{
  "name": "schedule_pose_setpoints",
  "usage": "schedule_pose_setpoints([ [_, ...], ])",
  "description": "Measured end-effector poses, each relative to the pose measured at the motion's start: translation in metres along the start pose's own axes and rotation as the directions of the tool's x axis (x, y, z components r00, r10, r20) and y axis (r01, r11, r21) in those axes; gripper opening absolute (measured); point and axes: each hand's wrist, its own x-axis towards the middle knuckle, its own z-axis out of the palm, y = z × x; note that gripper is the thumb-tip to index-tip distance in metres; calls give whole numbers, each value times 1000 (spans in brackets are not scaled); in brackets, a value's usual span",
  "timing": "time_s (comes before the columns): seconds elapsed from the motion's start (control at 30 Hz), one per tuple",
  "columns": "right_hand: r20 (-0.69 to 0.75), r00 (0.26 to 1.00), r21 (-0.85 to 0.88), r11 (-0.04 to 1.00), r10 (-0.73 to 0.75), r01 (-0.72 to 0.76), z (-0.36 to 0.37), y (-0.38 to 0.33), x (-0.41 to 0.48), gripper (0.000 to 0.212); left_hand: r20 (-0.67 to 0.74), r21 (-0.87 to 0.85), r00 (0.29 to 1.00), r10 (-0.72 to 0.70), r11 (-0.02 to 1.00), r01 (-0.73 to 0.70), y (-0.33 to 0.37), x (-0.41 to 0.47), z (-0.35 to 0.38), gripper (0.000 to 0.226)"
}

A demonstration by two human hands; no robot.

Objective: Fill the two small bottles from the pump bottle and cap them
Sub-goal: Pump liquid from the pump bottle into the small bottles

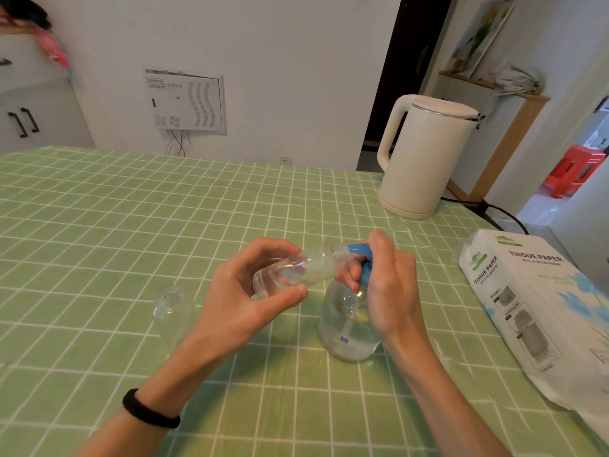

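A green checked tablecloth (131,209) is spread across the foreground. A cream kettle (425,159) is set upright at its far right, with a black cable (509,215) trailing beside it. A white tissue paper pack (534,308) is laid along the right edge. A vented wall panel (186,100) is mounted beyond.

Two bare hands, left hand (244,291) and right hand (389,285), each on a bare forearm that runs in from the bottom edge, uncovered as far as the frame shows. The left wrist wears a black band (150,409): plain, thick, rounded and matte, sitting snug all the way round. Whether it is fabric or rubber cannot be told.
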Motion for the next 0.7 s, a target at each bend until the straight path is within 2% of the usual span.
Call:
schedule_pose_setpoints([
  [0.27, 15, 1000, 37, 999, -22, 22, -1, -2, 3, 49, 12, 221, 989, 149, 964, -148, 4, 0, 3, 48],
  [0.43, 8, 999, 24, 999, -42, 42, -1, -1, 1, 51, 29, 383, 982, 187, 905, -183, 10, -3, 3, 54],
  [0.7, -28, 1000, 35, 999, -7, 8, 1, -3, 0, 60, 63, 409, 981, 184, 892, -193, 9, -5, 6, 57],
])
